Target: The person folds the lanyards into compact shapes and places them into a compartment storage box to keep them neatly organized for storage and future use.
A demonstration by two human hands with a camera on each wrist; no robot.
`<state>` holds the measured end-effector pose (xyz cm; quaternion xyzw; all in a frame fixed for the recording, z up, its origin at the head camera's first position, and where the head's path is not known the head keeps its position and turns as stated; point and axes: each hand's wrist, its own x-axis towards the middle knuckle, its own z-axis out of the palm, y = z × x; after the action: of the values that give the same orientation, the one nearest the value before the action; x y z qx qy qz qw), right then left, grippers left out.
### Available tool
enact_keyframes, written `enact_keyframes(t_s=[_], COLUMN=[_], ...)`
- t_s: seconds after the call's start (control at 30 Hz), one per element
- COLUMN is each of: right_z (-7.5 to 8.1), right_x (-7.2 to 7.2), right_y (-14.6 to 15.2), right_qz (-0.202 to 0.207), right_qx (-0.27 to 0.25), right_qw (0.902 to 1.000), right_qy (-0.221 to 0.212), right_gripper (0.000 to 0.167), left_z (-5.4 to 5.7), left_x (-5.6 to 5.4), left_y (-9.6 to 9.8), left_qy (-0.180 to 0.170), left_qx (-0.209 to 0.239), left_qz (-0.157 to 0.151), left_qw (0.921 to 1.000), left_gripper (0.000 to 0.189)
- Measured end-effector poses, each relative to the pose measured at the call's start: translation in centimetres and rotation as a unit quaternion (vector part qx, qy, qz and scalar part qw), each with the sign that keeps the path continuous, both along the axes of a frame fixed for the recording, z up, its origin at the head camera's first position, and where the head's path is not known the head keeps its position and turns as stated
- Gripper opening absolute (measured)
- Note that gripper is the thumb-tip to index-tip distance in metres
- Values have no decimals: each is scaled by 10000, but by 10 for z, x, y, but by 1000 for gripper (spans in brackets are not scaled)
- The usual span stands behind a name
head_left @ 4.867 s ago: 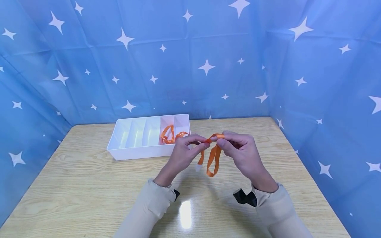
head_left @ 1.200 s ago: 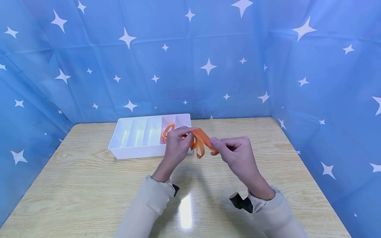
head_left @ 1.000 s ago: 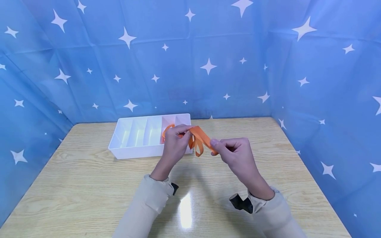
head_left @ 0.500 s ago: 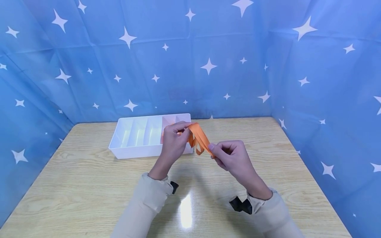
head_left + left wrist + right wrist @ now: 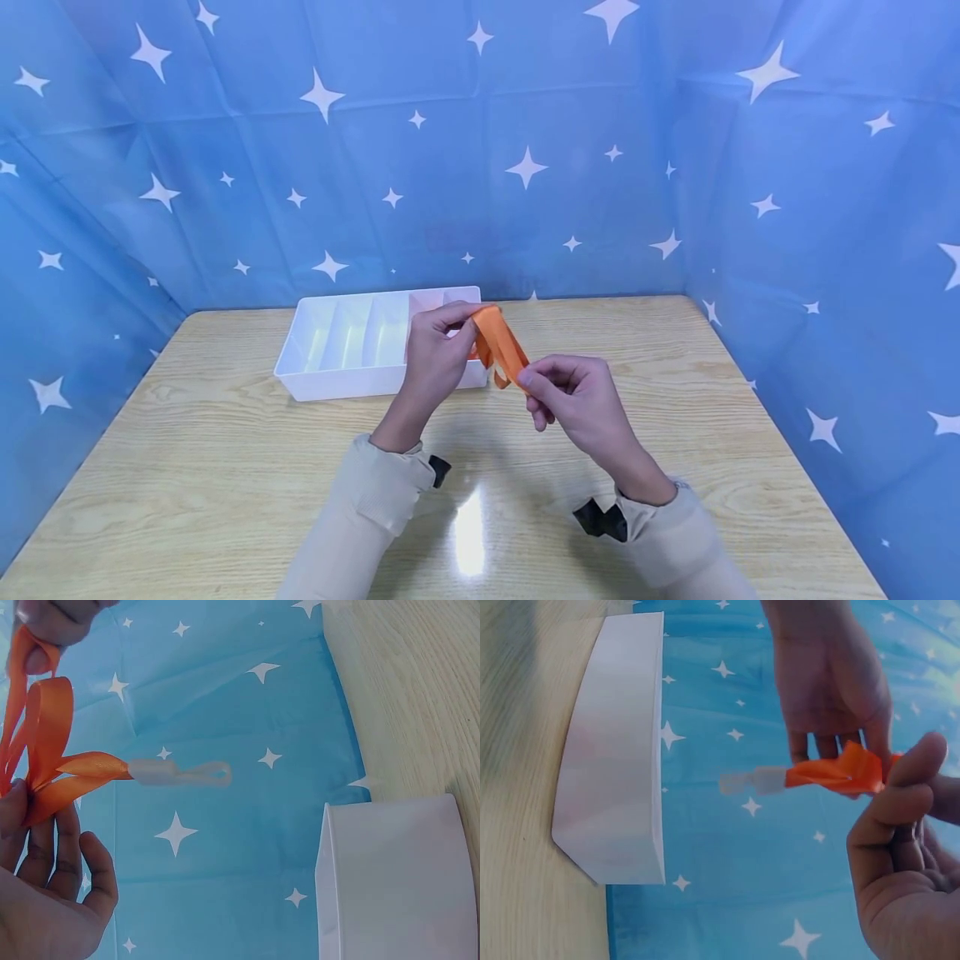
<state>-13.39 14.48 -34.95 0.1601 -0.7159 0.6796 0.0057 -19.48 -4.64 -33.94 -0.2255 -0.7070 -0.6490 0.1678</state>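
An orange ribbon lanyard [image 5: 501, 343] is stretched, folded in layers, between my two hands above the table. My left hand [image 5: 438, 350] pinches its upper end between thumb and fingers. Lower down and to the right, my right hand [image 5: 581, 407] pinches the other end with thumb and forefinger. Loops of the orange ribbon [image 5: 51, 724] stand up beside my left fingers in the left wrist view. From the ribbon a white plastic clip end [image 5: 154, 772] sticks out sideways; in the right wrist view this clip [image 5: 769, 780] points toward the box.
A white box [image 5: 348, 383] with several compartments stands at the back of the wooden table [image 5: 225, 483], behind my left hand. A bit of orange ribbon [image 5: 473, 354] shows in its right end, mostly hidden by that hand. A blue star-patterned cloth [image 5: 420, 167] hangs behind.
Earlier the lanyard hung in a long loop; now it is folded into a short band. Lately my left hand has risen slightly, while my right has shifted left and down along the ribbon.
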Motion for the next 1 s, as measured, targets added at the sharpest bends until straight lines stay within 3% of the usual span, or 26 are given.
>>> enact_keyframes(t_s=[0.2,0.37,0.5,0.73,1.0], right_z=[-4,-7,-9,-12,-16], right_x=[-2,-6,-9,-17,-27], right_y=[-4,-6,-5,-4,1], right_qz=[-81,72,188,482,1129], right_qx=[-152,-130,15,180,210], right_qw=[9992,9989,9987,9972,9915], right_qy=[-372,-453,-474,-551,-611], right_gripper=[32,54,61,59,38], left_z=[5,8,9,11,11], left_x=[3,7,9,13,16], left_y=[3,6,8,9,10], left_qy=[-115,-239,-263,-273,-310], left_qx=[37,4,-28,-193,-249], left_qz=[-161,-302,-471,-687,-973], left_qw=[9998,9993,9985,9971,9945], left_gripper=[19,22,24,25,25])
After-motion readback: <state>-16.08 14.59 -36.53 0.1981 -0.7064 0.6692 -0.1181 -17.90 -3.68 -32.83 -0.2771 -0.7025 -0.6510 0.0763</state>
